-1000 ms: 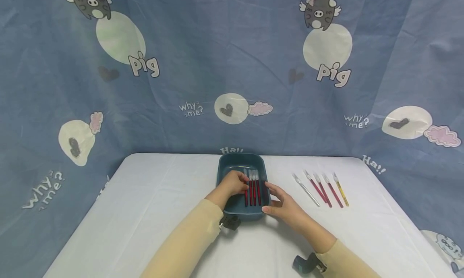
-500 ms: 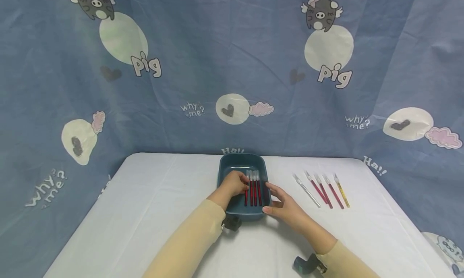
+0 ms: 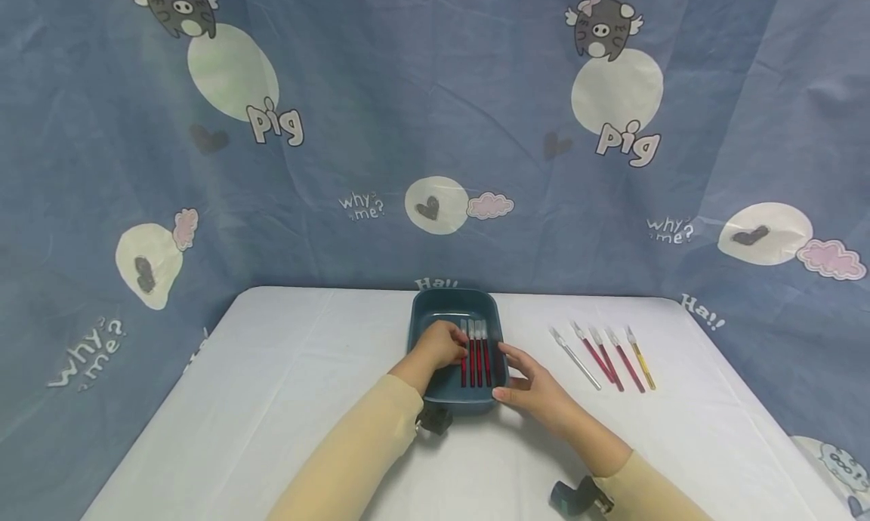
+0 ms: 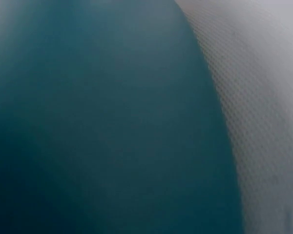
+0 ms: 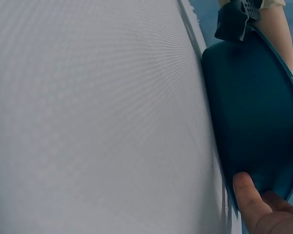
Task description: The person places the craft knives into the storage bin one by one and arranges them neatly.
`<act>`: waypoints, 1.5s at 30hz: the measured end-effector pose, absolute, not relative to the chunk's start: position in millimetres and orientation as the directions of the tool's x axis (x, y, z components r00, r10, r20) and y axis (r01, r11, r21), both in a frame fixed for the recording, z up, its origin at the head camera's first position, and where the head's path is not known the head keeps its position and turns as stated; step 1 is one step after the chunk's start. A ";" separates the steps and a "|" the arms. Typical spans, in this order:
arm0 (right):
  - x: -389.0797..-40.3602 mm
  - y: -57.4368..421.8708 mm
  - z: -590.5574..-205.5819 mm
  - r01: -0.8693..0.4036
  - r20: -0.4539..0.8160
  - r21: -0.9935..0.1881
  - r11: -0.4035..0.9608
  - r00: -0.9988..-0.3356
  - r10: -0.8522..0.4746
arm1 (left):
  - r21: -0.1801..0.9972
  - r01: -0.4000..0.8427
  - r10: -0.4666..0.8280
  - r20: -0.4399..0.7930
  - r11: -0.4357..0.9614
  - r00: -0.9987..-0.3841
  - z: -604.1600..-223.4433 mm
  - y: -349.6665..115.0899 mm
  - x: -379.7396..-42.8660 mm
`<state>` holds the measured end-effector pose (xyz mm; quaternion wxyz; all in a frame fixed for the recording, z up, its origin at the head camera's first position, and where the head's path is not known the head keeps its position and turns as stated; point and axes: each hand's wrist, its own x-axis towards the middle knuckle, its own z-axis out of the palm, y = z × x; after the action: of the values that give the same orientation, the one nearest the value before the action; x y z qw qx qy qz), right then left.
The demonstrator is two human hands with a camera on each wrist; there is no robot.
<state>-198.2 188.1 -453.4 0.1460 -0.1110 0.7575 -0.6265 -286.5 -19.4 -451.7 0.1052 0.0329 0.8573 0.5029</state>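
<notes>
A dark teal tray [image 3: 445, 393] stands on the white table. In it several red-handled craft knives [image 3: 479, 362] with clear caps lie side by side, tips away from me. My left hand [image 3: 438, 345] reaches in over the left rim and pinches the leftmost red craft knife [image 3: 464, 374] in that row; part of its handle is hidden behind the fingers. My right hand [image 3: 533, 383] holds the tray's near right corner, thumb at the front wall and fingers along the right side. In the right wrist view the thumb [image 5: 246, 192] presses the outer wall. Blurred teal tray wall [image 4: 136, 122] fills most of the left wrist view.
Right of the tray, on the white tablecloth [image 3: 306, 355], lie a silver craft knife [image 3: 575, 358], several red ones [image 3: 628, 364] and a yellow one [image 3: 642, 361], fanned out. A blue printed curtain [image 3: 326, 242] hangs behind the table.
The leftmost knife has shifted slightly right, closer to the row beside it, with my left fingers on it. My right hand stays at the tray corner.
</notes>
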 end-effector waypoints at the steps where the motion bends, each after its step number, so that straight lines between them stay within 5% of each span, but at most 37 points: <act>1: -198.3 188.1 -453.2 0.015 -0.082 -0.981 0.191 -0.933 -0.350 | 0.871 -0.050 0.163 -0.148 0.489 -0.976 -451.4 -19.1 -286.6; 26: -197.4 188.0 -453.5 0.003 -0.069 -0.983 0.184 -0.932 -0.357 | 0.899 -0.047 0.157 -0.128 0.435 -0.979 -452.4 -17.1 -286.1; 45: -198.2 189.5 -454.3 0.008 -0.081 -0.979 0.202 -0.931 -0.356 | 0.891 0.243 0.045 0.245 0.384 -0.969 -433.1 -29.0 -281.7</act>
<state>-198.2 189.5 -454.3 0.1464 -0.1145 0.7613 -0.6212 -281.7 -29.0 -433.1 -0.0902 0.0869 0.8268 0.5483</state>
